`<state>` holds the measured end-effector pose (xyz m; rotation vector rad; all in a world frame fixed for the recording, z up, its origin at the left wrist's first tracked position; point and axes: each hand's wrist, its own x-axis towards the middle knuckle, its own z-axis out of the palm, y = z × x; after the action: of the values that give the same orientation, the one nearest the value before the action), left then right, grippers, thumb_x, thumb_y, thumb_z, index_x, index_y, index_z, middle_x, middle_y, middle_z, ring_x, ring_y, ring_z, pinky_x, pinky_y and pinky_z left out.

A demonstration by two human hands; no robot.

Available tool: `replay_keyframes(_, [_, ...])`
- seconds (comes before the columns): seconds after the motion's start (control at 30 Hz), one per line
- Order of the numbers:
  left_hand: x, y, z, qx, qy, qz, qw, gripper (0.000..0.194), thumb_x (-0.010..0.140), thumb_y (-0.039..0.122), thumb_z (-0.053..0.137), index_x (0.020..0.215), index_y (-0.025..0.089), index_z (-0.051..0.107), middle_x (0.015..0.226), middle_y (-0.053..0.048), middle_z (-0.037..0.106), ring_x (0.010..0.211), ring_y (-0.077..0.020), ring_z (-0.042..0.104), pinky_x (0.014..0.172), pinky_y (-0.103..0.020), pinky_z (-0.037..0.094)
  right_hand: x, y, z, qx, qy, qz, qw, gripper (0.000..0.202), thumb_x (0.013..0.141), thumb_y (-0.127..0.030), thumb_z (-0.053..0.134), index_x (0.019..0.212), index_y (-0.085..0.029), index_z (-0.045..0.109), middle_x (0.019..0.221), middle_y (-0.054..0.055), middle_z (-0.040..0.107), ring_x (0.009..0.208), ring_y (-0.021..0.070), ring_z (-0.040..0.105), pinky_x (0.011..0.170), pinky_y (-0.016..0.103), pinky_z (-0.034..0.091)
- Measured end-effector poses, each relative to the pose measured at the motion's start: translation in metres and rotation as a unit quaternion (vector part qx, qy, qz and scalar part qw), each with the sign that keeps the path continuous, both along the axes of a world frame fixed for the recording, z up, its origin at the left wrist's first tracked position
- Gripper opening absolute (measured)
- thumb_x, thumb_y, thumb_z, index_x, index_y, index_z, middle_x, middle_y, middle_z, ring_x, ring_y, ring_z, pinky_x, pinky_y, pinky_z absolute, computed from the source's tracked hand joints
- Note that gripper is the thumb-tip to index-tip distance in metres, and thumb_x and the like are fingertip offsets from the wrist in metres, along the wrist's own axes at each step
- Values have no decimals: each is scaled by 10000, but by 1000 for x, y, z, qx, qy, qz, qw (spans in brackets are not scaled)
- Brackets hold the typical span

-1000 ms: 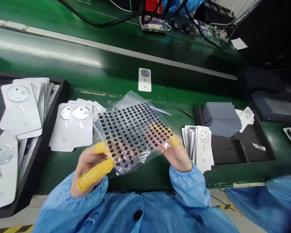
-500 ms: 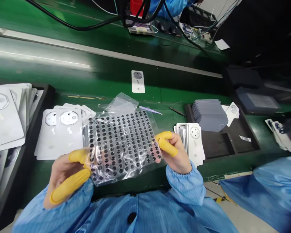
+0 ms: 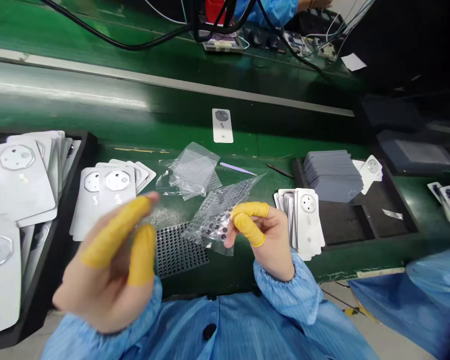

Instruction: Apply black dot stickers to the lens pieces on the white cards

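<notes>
Between the yellow-covered thumb and finger of my right hand (image 3: 264,232) is the corner of a clear plastic sheet (image 3: 225,202), crumpled and tilted, with several black dots showing near the pinch. My left hand (image 3: 108,265) is raised at the left, blurred, its yellow-covered thumb and forefinger apart and nothing visible between them. Partly behind it, a sheet of black dots (image 3: 182,250) lies on the green table (image 3: 247,272). Farther back are thin clear plastic pieces (image 3: 195,170), purple tweezers (image 3: 238,169) and a dark slim tool (image 3: 280,171).
White plates with round windows (image 3: 116,182) lie in a pile at left, beside a black tray (image 3: 48,285) of more. White plates (image 3: 307,220) are stacked at right, next to a black tray (image 3: 348,225) with grey cards (image 3: 332,175). A single plate (image 3: 222,127) lies farther back.
My left hand has released the dotted plastic sheet and moved up and nearer. The clear sheet now hangs crumpled from my right hand, and a black-dot sheet shows on the table.
</notes>
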<state>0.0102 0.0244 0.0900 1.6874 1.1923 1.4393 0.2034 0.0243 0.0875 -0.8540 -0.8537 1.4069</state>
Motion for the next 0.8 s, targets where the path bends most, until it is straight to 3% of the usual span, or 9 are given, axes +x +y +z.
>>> replay_keyframes(0.07, [11, -7, 13, 46, 53, -59, 996, 562, 732, 20, 682, 1251, 229, 628, 1198, -4, 683, 1024, -185, 671, 932, -247, 558, -2, -2, 4, -2, -8, 11, 1000, 56, 805, -247, 715, 815, -195, 697, 672, -14, 723, 520, 128, 690, 539, 248, 616])
replay_keyframes(0.13, [22, -10, 20, 43, 64, -98, 992, 550, 694, 22, 734, 1207, 207, 658, 1143, -27, 716, 936, -177, 709, 873, -239, 592, -3, -3, 6, 5, -9, 18, 1000, 61, 785, -239, 735, 820, -197, 709, 672, -6, 729, 546, 144, 703, 567, 268, 630])
replay_keyframes(0.3, [33, -8, 21, 30, 31, -94, 995, 550, 669, 5, 768, 1148, 263, 690, 1025, 20, 761, 814, -140, 741, 799, -193, 615, -2, -4, 4, 16, 14, 20, 1000, 106, 768, -164, 745, 851, -229, 736, 700, -5, 750, 574, 146, 717, 565, 240, 632])
replay_keyframes(0.5, [28, -5, 21, -44, -56, -166, 984, 519, 764, -19, 664, 1159, 317, 679, 947, 64, 767, 833, -119, 735, 807, -194, 611, -7, -5, 3, 13, 37, 24, 999, 36, 790, -202, 732, 821, -209, 714, 665, -5, 746, 496, 151, 698, 507, 257, 628])
replay_keyframes(0.8, [26, -10, 16, -182, -159, -184, 953, 539, 693, -31, 733, 1116, 302, 706, 1030, 30, 754, 885, -175, 733, 819, -263, 627, -6, -6, 6, 49, -31, 17, 998, 50, 827, -238, 695, 835, -201, 663, 674, 3, 721, 516, 120, 678, 516, 228, 604])
